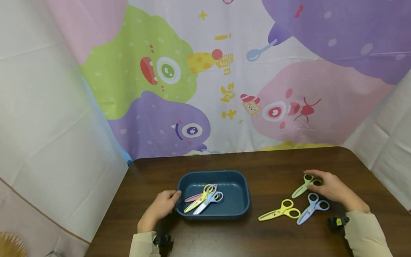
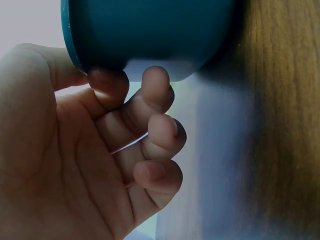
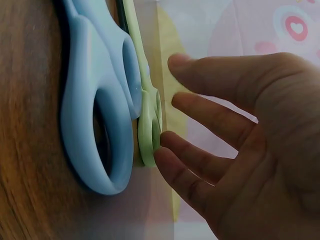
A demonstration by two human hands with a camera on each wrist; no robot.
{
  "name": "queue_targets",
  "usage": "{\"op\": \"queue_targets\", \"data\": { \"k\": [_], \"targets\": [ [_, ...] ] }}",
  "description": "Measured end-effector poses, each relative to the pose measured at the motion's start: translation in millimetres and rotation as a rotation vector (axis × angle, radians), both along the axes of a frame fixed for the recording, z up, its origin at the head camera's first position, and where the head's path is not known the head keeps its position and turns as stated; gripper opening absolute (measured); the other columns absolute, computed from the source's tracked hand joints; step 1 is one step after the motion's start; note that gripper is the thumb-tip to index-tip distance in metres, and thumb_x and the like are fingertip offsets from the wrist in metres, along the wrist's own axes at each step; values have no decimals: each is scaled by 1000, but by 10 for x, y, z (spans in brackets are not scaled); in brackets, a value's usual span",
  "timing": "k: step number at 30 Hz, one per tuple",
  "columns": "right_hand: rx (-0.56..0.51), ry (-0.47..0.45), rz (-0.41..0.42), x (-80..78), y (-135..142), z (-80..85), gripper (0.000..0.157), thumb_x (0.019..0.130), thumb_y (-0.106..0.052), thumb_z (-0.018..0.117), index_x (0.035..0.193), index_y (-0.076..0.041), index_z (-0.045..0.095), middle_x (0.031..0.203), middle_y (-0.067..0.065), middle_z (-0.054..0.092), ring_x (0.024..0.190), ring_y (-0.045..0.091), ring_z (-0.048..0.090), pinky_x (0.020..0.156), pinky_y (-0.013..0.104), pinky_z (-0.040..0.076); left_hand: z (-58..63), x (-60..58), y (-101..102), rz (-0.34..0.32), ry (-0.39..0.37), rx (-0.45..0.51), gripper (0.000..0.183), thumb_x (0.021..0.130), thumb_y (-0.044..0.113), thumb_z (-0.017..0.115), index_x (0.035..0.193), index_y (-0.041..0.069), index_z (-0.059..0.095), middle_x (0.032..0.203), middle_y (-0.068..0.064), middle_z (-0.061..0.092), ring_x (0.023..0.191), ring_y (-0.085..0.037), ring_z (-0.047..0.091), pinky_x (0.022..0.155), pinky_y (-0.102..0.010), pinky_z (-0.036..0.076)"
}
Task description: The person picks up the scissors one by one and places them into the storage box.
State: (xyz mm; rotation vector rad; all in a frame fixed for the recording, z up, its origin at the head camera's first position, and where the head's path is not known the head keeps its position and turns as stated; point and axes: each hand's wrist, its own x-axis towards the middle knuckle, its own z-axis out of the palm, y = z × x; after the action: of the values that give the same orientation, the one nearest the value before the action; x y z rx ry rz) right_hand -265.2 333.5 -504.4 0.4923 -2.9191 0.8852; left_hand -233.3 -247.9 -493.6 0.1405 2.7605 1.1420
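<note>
My left hand holds the left end of a dark blue tray, thumb at the rim and fingers against the outer wall; the left wrist view shows the curled fingers below the tray's wall. Inside the tray lie pink scissors, yellow scissors and blue scissors, overlapping. On the right, my right hand hovers over the handles of light green scissors. In the right wrist view its thumb and fingers are apart, fingertips close to the green handle.
Blue scissors lie just in front of my right hand, with yellow scissors to their left. All rest on a dark brown wooden table. A cloth with cartoon monsters hangs behind the table's far edge.
</note>
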Motion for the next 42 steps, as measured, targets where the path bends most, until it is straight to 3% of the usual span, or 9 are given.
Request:
{"op": "queue_targets", "data": {
  "k": [14, 21, 31, 42],
  "targets": [
    [74, 1, 22, -12, 101, -60, 33, 84, 10, 68, 117, 6, 69, 113, 23, 73, 109, 47, 66, 88, 55, 53, -24, 3, -7, -8, -1, 13, 40, 109, 27, 50, 75, 8, 55, 63, -2, 49, 54, -17, 50, 55, -33, 42],
    [88, -13, -3, -13, 155, -65, 22, 85, 10, 67, 106, 6, 74, 110, 29, 72, 108, 54, 64, 89, 64, 50, -24, 1, -5, -4, -9, 14, 40, 109, 27, 50, 75, 8, 56, 64, -2, 49, 54, -17, 50, 55, -33, 42],
    [127, 11, -31, -30, 243, -101, 20, 77, 11, 74, 96, 5, 76, 101, 26, 73, 100, 53, 65, 87, 64, 50, 5, 5, 1, -4, -15, 12, 40, 109, 28, 50, 75, 8, 57, 64, -2, 50, 54, -17, 50, 55, -32, 43],
    [130, -13, -18, -7, 297, -82, 16, 82, 10, 72, 96, 3, 75, 98, 20, 74, 98, 45, 67, 84, 57, 52, 10, 3, 0, 5, -23, 15, 40, 109, 27, 50, 75, 7, 57, 63, -3, 49, 54, -18, 49, 55, -33, 41]
  ]
}}
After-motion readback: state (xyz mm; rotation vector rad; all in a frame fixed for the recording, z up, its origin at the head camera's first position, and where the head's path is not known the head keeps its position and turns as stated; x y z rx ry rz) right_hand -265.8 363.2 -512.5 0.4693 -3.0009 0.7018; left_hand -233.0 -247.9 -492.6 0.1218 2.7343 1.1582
